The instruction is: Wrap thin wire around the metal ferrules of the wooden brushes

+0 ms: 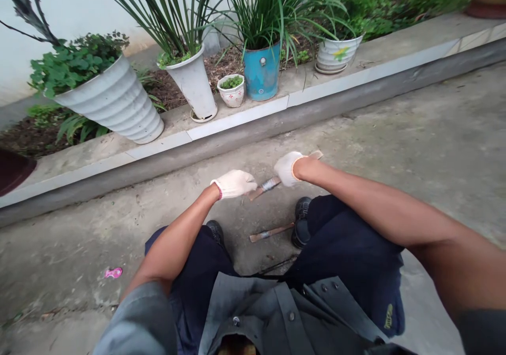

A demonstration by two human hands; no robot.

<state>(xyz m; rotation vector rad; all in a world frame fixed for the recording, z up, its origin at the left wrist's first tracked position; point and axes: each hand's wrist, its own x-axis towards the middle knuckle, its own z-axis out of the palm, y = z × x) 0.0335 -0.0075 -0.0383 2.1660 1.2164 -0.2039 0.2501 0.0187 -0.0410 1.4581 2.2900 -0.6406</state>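
Note:
My right hand (288,168), in a white knitted glove, is wrapped around a wooden-handled stick-like tool (270,184). A silvery ridged band, like wound wire, circles the tool near its brown end, and its pale handle end sticks out behind my wrist. At that brown end is my gloved left hand (236,183), its fingers pressed together. What lies between those fingers, if anything, is too small to tell. On the concrete between my shoes rests a similar wooden stick (271,232) with a greyish band.
Beyond my hands runs a low tiled ledge (237,116). It carries a ribbed white pot (118,102), a tall white pot (195,83), a small white pot (232,95), a blue bucket (261,73) and a patterned pot (338,54). A pink object (114,273) lies at left.

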